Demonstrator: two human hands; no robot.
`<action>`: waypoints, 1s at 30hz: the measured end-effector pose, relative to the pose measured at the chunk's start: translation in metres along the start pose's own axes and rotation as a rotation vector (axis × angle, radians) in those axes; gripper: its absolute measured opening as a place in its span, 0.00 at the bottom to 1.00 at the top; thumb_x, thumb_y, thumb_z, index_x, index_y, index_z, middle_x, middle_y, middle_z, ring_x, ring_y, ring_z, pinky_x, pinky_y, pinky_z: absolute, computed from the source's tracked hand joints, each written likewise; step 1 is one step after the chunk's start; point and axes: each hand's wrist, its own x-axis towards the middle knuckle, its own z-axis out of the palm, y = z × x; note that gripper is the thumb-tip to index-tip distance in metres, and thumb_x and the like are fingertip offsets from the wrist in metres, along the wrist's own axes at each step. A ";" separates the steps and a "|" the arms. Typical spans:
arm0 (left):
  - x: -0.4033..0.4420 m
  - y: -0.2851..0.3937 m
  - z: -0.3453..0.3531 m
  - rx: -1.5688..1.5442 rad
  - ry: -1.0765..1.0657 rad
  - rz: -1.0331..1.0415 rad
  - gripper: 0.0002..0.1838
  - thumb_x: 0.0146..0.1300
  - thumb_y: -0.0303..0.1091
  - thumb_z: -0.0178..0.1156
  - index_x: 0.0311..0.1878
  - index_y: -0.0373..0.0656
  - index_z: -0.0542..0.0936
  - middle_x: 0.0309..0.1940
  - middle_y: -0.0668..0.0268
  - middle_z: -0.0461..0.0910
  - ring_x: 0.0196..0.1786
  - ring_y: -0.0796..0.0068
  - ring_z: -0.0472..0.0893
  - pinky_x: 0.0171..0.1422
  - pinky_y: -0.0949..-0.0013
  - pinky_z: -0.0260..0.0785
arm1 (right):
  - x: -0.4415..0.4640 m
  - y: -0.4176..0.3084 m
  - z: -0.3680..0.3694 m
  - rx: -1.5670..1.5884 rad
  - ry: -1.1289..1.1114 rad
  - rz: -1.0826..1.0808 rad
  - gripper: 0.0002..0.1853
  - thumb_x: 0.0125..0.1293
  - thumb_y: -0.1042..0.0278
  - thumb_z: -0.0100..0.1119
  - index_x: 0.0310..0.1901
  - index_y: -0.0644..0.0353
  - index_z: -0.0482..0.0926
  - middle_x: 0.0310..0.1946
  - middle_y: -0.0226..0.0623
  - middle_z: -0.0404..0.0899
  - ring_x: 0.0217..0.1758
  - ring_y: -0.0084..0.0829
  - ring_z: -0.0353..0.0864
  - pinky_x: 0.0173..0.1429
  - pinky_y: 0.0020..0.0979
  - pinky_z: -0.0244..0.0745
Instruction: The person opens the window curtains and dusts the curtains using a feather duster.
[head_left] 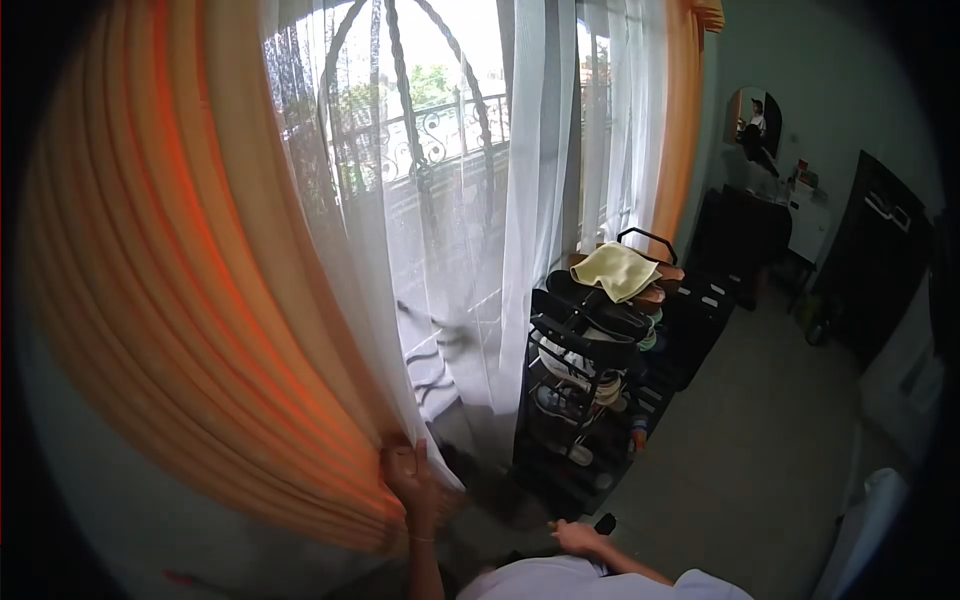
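- At the lower inner edge of the orange curtain point(200, 300), your left hand point(408, 475) has its fingers curled and clamped on the gathered cloth, thumb pointing up.
- Left of and above that grip, the rest of the orange curtain fans out in long pleats.
- Just right of your left fingers hangs the lower edge of the white sheer curtain point(345, 250); I can't tell whether it is caught in the grip too.
- Below the grip, a thin band point(422, 540) circles your left wrist.
- To the right of the grip and a little lower, your right hand point(577, 538) is well apart from the orange curtain, fingers bent; I can't tell whether they close on anything.
- Above your right hand stands a black shoe rack point(590, 348) with shoes on its tiers and a pale yellow cloth point(618, 272) draped over the top.
- High above your left hand, twisted bars of a window grille point(397, 50) show beyond the white sheer curtain.
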 end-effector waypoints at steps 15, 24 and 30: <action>-0.003 0.015 0.017 -0.466 -0.139 -0.055 0.14 0.61 0.29 0.69 0.31 0.42 0.69 0.35 0.66 0.75 0.42 0.76 0.73 0.54 0.70 0.68 | -0.065 -0.005 -0.051 0.681 0.886 -0.173 0.18 0.66 0.52 0.62 0.36 0.62 0.76 0.21 0.38 0.76 0.23 0.32 0.77 0.31 0.35 0.72; 0.006 0.020 0.026 -0.206 -0.152 0.107 0.09 0.62 0.29 0.67 0.34 0.39 0.76 0.40 0.61 0.78 0.46 0.69 0.78 0.57 0.65 0.70 | -0.064 -0.058 -0.053 1.264 0.659 -0.367 0.14 0.73 0.52 0.56 0.41 0.55 0.73 0.24 0.22 0.68 0.25 0.13 0.66 0.28 0.18 0.62; 0.008 0.060 0.050 0.128 -0.241 0.360 0.16 0.58 0.29 0.69 0.51 0.43 0.83 0.66 0.55 0.67 0.68 0.55 0.66 0.67 0.56 0.64 | -0.059 -0.069 -0.058 1.284 0.708 -0.438 0.15 0.73 0.52 0.56 0.41 0.57 0.73 0.27 0.23 0.69 0.27 0.13 0.67 0.28 0.18 0.63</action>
